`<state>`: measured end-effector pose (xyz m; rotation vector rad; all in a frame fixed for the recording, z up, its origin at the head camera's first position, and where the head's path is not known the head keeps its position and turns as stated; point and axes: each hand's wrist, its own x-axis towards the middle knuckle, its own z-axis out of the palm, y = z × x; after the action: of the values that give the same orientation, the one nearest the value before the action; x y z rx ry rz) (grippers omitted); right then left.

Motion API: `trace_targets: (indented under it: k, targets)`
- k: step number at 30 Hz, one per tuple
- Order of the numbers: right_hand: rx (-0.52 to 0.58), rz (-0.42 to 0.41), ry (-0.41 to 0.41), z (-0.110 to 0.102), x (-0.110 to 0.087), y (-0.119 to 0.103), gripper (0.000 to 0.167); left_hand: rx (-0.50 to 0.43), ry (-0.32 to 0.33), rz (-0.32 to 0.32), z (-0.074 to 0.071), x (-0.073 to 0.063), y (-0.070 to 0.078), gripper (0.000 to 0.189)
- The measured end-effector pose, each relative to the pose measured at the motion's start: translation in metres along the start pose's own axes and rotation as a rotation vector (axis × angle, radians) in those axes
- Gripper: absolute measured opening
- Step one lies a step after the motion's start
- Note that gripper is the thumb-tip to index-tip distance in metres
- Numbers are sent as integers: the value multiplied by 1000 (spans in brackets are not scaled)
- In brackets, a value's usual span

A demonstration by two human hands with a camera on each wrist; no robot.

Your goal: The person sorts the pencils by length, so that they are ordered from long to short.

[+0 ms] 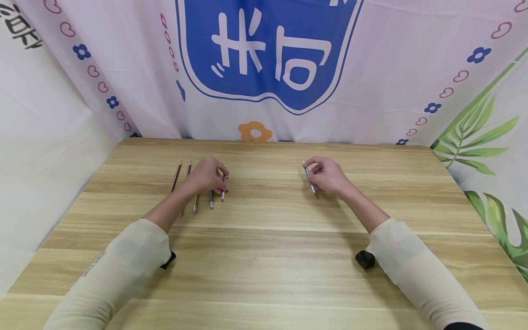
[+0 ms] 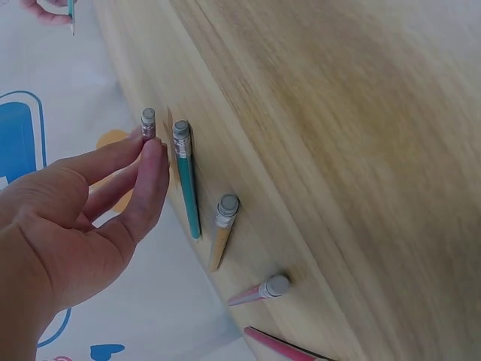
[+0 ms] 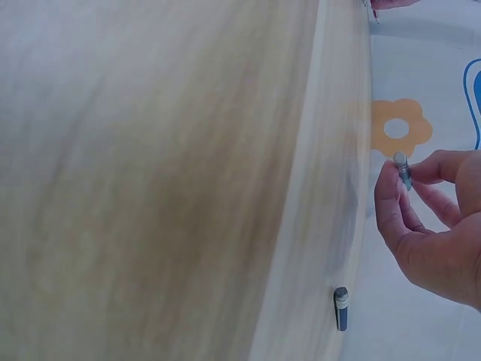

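My left hand point(image 1: 208, 175) pinches a pencil point(image 1: 223, 195) between thumb and fingers, its eraser end towards me. In the left wrist view only the metal band and grey eraser of this pencil point(image 2: 148, 124) show clearly. Beside that hand lie a teal pencil point(image 2: 188, 180), a tan pencil point(image 2: 221, 241) and two reddish pencils, one of them dark red point(image 1: 175, 177). Over on the right, my right hand point(image 1: 326, 175) pinches a light blue pencil point(image 1: 306, 171), tilted, eraser end nearer me. A dark pencil point(image 3: 342, 310) lies beside the right hand, mostly hidden in the head view.
The wooden table point(image 1: 264, 261) ends at the back against a printed cloth point(image 1: 136, 55) with a blue emblem. More white cloth hangs at both sides. Black pieces point(image 1: 365, 260) stick out beneath both sleeves.
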<state>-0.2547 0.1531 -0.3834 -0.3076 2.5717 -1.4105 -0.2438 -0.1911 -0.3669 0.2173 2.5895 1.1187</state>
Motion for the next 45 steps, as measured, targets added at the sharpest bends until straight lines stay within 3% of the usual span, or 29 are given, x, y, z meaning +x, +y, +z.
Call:
trace_targets:
  k: [5, 12, 19, 45]
  targets:
    - [16, -23, -5, 1, 1, 1, 34, 51, -18, 0, 2, 1, -1, 37]
    - [34, -30, -3, 3, 1, -2, 34, 63, 13, -2, 4, 2, -5, 41]
    - [50, -33, -11, 4, 0, -3, 34, 8, 36, 9, 5, 2, -9, 40]
    - [148, -37, -82, 28, 10, -13, 36, -122, 59, -72, 3, -2, -5, 45]
